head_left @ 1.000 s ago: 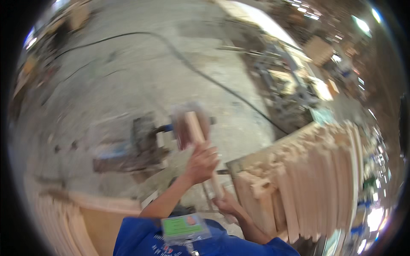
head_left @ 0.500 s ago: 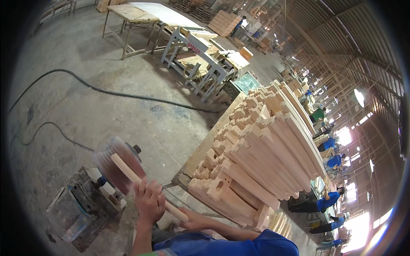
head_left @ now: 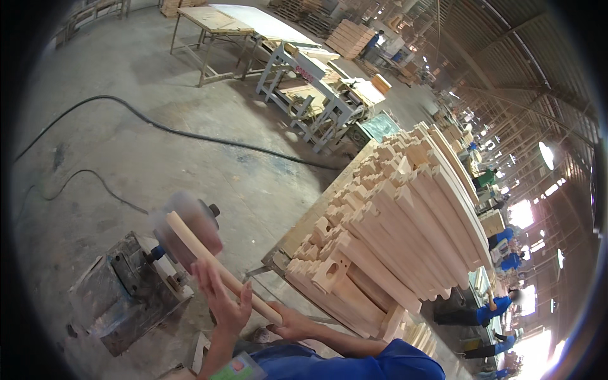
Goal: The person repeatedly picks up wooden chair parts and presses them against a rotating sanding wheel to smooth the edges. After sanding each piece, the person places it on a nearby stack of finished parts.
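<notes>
A long, pale, slightly curved wooden rail slants across in front of me. Its far end lies against the blurred, spinning sanding drum of a floor-standing machine. Around the rail's near end, my right hand is closed. My left hand rests along the rail's middle, close to the drum, with fingers stretched and thumb apart. The contact between rail and drum is partly blurred.
The machine's dusty motor housing stands at lower left. Beside me, a low platform bears a tall stack of shaped wooden pieces. A black cable crosses the concrete floor. Co-workers in blue stand at far right.
My left hand's fingers have straightened and its thumb has spread from the rail. My right hand still grips the near end. The whole view has shifted slightly.
</notes>
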The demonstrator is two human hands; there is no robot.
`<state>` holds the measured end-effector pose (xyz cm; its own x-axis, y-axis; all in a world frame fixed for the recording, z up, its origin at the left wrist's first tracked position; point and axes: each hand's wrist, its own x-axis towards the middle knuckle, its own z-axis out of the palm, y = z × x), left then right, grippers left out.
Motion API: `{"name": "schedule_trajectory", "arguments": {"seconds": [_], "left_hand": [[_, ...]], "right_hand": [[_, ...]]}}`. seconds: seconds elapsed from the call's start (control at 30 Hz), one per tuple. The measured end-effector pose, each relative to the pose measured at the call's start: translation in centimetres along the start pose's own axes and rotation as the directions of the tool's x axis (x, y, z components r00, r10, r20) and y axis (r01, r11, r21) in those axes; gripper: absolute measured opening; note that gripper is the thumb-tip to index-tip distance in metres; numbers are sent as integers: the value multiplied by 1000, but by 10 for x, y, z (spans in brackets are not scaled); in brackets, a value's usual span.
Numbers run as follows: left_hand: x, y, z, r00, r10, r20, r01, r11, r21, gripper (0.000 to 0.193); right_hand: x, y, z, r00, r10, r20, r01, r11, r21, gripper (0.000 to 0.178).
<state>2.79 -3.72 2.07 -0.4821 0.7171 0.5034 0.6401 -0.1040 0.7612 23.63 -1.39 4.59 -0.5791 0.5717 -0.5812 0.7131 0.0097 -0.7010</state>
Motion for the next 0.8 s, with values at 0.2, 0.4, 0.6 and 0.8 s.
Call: {"name": "schedule_trajectory", "arguments": {"seconds": [0.2, 0.4, 0.6, 0.8], "left_hand": [[-62, 32, 15, 757, -620, 205, 602, 540, -589, 92], [-48, 45, -41, 976, -80, 204, 79, 997, 12, 77], [-43, 59, -90, 655, 288, 699, -558, 808, 190, 77], [-14, 63, -61, 468, 569, 676, -792, 610, 34, 54]], "right_hand": [[-17, 3, 19, 967, -254, -31, 256, 963, 87, 73], [-75, 25, -62, 774, -546, -321, 566, 824, -34, 50], [-148, -13, -111, 671, -591, -447, 559, 800, -218, 52], [-72, 77, -61, 771, -244, 589, -157, 823, 547, 69]]}}
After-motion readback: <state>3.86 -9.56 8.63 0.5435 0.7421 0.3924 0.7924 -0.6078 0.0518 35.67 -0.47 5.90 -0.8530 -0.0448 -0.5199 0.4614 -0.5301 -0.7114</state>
